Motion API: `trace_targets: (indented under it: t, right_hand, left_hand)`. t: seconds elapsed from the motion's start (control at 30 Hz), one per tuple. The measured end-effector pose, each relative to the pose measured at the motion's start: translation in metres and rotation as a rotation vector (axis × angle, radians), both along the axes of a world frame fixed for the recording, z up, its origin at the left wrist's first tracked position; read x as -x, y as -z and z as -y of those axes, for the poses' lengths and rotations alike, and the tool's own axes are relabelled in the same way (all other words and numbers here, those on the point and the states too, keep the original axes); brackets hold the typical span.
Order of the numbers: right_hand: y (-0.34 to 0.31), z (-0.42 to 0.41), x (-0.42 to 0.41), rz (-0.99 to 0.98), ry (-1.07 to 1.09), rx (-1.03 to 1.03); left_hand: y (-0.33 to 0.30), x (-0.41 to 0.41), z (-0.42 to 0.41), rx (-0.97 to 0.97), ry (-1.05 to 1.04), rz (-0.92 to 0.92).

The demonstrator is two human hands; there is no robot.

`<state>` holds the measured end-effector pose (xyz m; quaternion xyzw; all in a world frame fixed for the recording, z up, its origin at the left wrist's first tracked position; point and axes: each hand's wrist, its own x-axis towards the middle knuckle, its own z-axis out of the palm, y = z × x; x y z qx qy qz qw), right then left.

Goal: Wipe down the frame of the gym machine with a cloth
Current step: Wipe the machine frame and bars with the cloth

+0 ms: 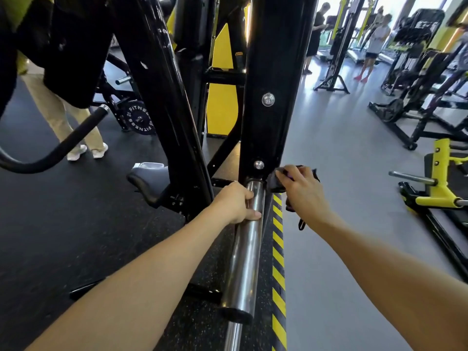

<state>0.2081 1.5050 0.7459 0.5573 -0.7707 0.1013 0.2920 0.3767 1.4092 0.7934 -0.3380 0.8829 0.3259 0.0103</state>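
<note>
The left hand (238, 201) grips a chrome bar (247, 249) near its top, where the bar meets the foot of a black post (276, 72). Just right of the post's foot, the right hand (301, 191) holds a dark cloth (274, 183) against its lower edge, below two bolts (268, 99). A yellow-and-black stripe (278, 274) runs along the floor right of the bar. Left of the post hang a curved handle (63, 145) and a weight plate (139, 120). Far right of the post stand people (374, 44).
</note>
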Motion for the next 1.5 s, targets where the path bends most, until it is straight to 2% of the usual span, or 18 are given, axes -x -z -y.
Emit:
trace_targets:
  t: [0.07,0.2,0.3,0.5,0.53,0.63,0.7,0.77,0.87,1.0,1.13,1.23,1.3,1.5]
  right_hand:
    - [-0.006,-0.009,0.002,0.036,-0.004,0.055]
    - [-0.023,0.020,-0.006,-0.027,-0.077,0.140]
    - [-0.010,0.030,-0.008,0.020,-0.057,0.107]
    - [0.009,0.002,-0.004,0.276,0.124,-0.069]
    - [0.006,-0.001,-0.005,0.356,0.165,-0.025]
    - [-0.013,0.012,-0.015,0.548,0.148,0.353]
    - [-0.019,0.028,-0.022,0.583,0.141,0.429]
    - [-0.014,0.036,-0.030,0.636,0.224,0.362]
    - [0.009,0.030,-0.045,0.578,0.359,0.076]
    - [0.005,0.019,-0.048,0.532,0.412,-0.073]
    - [0.011,-0.028,-0.054,0.626,0.499,-0.055]
    - [0.028,-0.059,-0.078,0.726,0.547,-0.042]
    - [0.043,-0.070,-0.098,0.813,0.583,-0.023]
    - [0.079,-0.077,-0.166,1.029,0.688,-0.006]
  left_hand:
    - [-0.001,0.000,0.000,-0.013,-0.004,0.000]
    - [-0.003,0.003,0.001,0.004,-0.024,0.013]
    - [-0.001,0.003,-0.002,0.033,-0.016,0.039]
    - [0.007,0.000,0.007,0.040,0.036,-0.005]
    - [0.009,-0.001,0.008,0.037,0.045,-0.018]
    - [0.013,-0.003,0.014,0.058,0.090,-0.045]
    - [0.014,-0.003,0.018,0.111,0.146,-0.059]
    - [0.014,-0.004,0.023,0.126,0.213,-0.065]
    - [0.020,-0.004,0.033,0.109,0.286,-0.109]
    - [0.026,-0.008,0.043,0.097,0.376,-0.171]
    - [0.034,-0.023,0.052,0.029,0.409,-0.228]
    - [0.046,-0.030,0.061,-0.028,0.344,-0.270]
    - [0.059,-0.039,0.066,-0.073,0.293,-0.240]
    - [0.095,-0.053,0.082,-0.051,0.318,-0.094]
